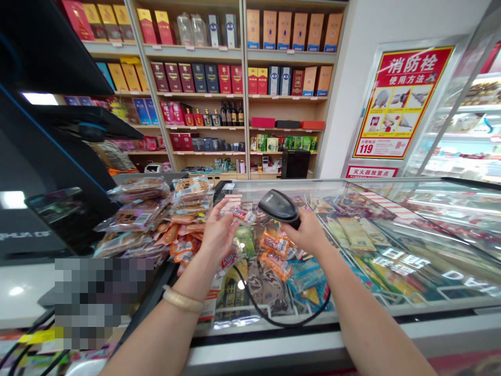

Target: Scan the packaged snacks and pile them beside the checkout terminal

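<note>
My right hand (307,232) is wrapped round the grip of a black barcode scanner (278,206), its head tilted toward the left. A black cable (274,322) loops below it over the glass. Between the fingers of my left hand (219,230) is a small snack packet (238,213) with red and white print, in front of the scanner's head. Orange snack packets (276,253) lie on the glass between my two hands. Another red packet (229,258) is beside my left wrist, partly hidden by it.
A glass-topped freezer (391,271) holding many wrapped goods stretches under my hands to the right. Piled plastic-wrapped snacks (135,214) stand at the left, next to a dark checkout machine (47,156). Shelves of boxed bottles (195,78) line the back wall.
</note>
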`<state>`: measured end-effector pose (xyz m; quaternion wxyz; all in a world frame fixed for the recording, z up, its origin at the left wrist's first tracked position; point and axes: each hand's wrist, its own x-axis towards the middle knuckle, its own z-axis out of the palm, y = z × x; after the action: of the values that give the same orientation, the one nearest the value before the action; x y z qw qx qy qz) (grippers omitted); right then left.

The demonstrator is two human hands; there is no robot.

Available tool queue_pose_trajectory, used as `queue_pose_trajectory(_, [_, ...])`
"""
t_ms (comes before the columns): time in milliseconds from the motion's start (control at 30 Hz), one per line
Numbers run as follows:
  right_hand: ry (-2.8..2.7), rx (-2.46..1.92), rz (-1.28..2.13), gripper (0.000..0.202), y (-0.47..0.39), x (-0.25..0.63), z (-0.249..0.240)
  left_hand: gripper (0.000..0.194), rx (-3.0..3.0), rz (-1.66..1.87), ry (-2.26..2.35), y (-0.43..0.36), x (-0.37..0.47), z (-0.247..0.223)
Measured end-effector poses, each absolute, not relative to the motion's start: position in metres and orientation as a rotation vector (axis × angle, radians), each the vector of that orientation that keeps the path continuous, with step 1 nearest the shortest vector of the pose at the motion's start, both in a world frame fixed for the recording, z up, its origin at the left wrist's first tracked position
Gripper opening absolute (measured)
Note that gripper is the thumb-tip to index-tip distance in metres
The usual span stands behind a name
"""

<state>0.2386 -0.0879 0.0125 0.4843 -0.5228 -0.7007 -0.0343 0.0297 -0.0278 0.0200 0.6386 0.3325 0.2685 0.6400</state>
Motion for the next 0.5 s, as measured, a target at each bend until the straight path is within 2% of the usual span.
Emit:
queue_pose_trajectory(100, [-1.559, -1.317, -0.183, 0.016, -0.086, 0.246, 0.012, 0.043, 0.88, 1.33, 0.587, -0.036, 0.044, 0.01])
queue_pose_trajectory(233, [-1.512, -1.334, -0.251, 0.017, -0.084, 0.25, 0.01, 0.026, 1.067, 1.215, 0.641, -0.044, 0.069, -0.009])
queue_pose_trajectory(333, [-1.535, -1.321, -0.244, 0.016, -0.084, 0.249, 0.01, 0.017, 1.486, 1.214, 0.764, -0.045, 0.08, -0.024])
queue_pose_trajectory(500, [-1.563, -1.32, -0.245, 0.015, -0.086, 0.247, 0.011, 0.03, 2.271, 1.14, 0.933, -0.045, 0.076, -0.029])
